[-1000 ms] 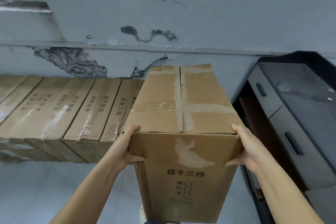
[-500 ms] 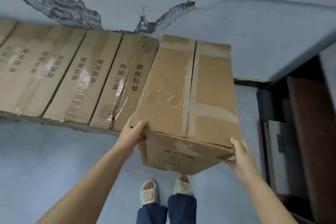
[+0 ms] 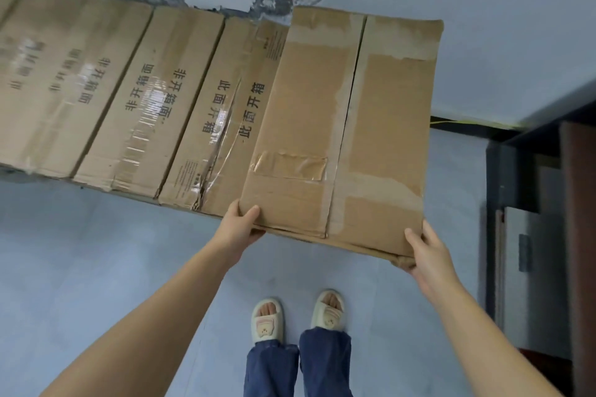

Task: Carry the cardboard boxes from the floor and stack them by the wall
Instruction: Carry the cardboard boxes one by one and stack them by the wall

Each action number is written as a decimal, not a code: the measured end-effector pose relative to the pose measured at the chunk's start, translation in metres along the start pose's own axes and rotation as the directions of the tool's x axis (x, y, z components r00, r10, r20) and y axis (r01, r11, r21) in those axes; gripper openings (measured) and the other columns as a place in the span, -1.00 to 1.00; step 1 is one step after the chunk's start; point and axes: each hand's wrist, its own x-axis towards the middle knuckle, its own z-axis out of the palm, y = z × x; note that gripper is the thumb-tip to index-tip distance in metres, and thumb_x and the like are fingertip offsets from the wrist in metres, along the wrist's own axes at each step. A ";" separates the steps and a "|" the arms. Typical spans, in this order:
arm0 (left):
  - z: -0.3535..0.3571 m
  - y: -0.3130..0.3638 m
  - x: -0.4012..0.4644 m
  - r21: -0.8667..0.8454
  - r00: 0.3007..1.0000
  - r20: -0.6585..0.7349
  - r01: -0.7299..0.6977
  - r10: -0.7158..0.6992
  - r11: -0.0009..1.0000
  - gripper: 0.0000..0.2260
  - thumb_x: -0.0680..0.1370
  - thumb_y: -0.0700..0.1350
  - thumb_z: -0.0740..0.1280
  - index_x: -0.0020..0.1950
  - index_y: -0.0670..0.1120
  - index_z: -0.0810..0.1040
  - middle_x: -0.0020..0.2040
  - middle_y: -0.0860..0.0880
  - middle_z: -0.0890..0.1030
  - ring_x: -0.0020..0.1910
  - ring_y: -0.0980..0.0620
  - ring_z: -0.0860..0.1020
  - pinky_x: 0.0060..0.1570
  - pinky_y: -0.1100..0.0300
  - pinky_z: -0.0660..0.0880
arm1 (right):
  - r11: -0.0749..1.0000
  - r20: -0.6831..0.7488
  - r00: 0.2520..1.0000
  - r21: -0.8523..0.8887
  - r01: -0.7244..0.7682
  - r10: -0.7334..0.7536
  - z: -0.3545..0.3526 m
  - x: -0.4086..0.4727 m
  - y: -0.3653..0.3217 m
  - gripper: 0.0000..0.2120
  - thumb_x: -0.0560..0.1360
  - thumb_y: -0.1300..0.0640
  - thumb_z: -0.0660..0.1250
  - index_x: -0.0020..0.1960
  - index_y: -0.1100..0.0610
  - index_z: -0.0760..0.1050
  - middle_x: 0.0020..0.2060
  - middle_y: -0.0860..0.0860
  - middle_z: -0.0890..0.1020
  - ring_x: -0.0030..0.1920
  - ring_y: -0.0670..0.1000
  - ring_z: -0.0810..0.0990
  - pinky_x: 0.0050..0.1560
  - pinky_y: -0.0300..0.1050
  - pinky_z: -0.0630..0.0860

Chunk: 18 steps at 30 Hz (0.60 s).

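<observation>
Nearly placed: left hand (image 3: 240, 229) and right hand (image 3: 425, 251) grip the cardboard box (image 3: 342, 126), rightmost in the row of boxes (image 3: 129, 97) along the wall (image 3: 500, 26).

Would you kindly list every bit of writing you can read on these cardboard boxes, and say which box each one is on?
"此面开箱": on the row box beside the held box, printed twice, the left copy upside down.
"非开箱面": on the next box to the left, also twice, one copy upside down.
Boxes farther left: similar print, too blurred to read.
Small print blocks on the row box's ends: too small.
Held box, gripped by the left hand and right hand: none.
</observation>
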 end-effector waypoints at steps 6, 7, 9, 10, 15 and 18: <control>0.023 0.053 0.041 -0.034 0.978 -0.103 -0.187 0.183 0.982 -0.60 0.61 -0.22 0.21 0.44 -0.11 0.25 0.17 -0.06 0.40 -0.03 0.07 0.47 -0.02 0.10 0.53 | 0.992 0.040 0.992 0.041 0.115 -0.117 0.030 0.042 -0.050 -0.65 0.64 0.21 0.13 0.30 -0.17 0.40 0.07 -0.17 0.59 -0.01 -0.03 0.59 -0.07 0.07 0.60; 0.020 0.051 0.046 -0.028 0.978 -0.093 -0.190 0.187 0.981 -0.60 0.61 -0.20 0.21 0.43 -0.07 0.24 0.14 -0.02 0.41 -0.03 0.09 0.47 -0.07 0.14 0.54 | 0.992 0.057 0.991 0.031 0.120 -0.122 0.032 0.045 -0.048 -0.65 0.64 0.19 0.13 0.30 -0.18 0.40 0.09 -0.18 0.59 0.02 -0.05 0.59 -0.07 0.06 0.60; 0.010 0.039 0.047 -0.009 0.989 -0.029 -0.142 0.142 0.990 -0.63 0.62 -0.16 0.22 0.42 -0.02 0.26 0.10 0.03 0.45 -0.03 0.08 0.52 -0.15 0.19 0.55 | 0.995 0.079 0.992 -0.015 0.102 -0.100 0.028 0.046 -0.034 -0.64 0.64 0.17 0.12 0.34 -0.18 0.37 0.14 -0.17 0.58 0.05 -0.03 0.58 -0.07 0.05 0.59; 0.006 0.030 0.046 0.023 0.993 -0.001 -0.116 0.116 0.993 -0.64 0.62 -0.14 0.22 0.40 -0.01 0.27 0.13 0.02 0.47 -0.01 0.05 0.54 -0.13 0.19 0.56 | 0.996 0.080 0.993 -0.029 0.088 -0.085 0.025 0.045 -0.024 -0.63 0.64 0.17 0.12 0.36 -0.17 0.36 0.16 -0.15 0.57 0.05 -0.01 0.58 -0.07 0.03 0.59; 0.005 0.020 0.041 0.171 0.993 -0.063 -0.089 0.101 0.981 -0.63 0.60 -0.09 0.24 0.41 -0.01 0.31 0.30 -0.09 0.44 0.20 -0.12 0.49 0.11 -0.04 0.51 | 0.999 0.045 0.998 -0.025 0.036 -0.035 0.020 0.045 -0.017 -0.69 0.64 0.19 0.13 0.31 -0.09 0.41 0.21 -0.01 0.56 0.02 0.02 0.55 -0.16 -0.06 0.52; 0.005 0.034 0.021 0.293 0.991 -0.090 -0.071 0.101 0.954 -0.58 0.60 -0.13 0.23 0.45 -0.05 0.27 0.20 -0.08 0.45 -0.05 0.00 0.48 0.03 -0.04 0.52 | 0.985 0.061 0.998 -0.173 0.007 0.004 0.018 0.031 -0.031 -0.63 0.62 0.14 0.17 0.40 -0.06 0.29 0.40 0.05 0.41 0.24 0.06 0.47 0.10 -0.01 0.45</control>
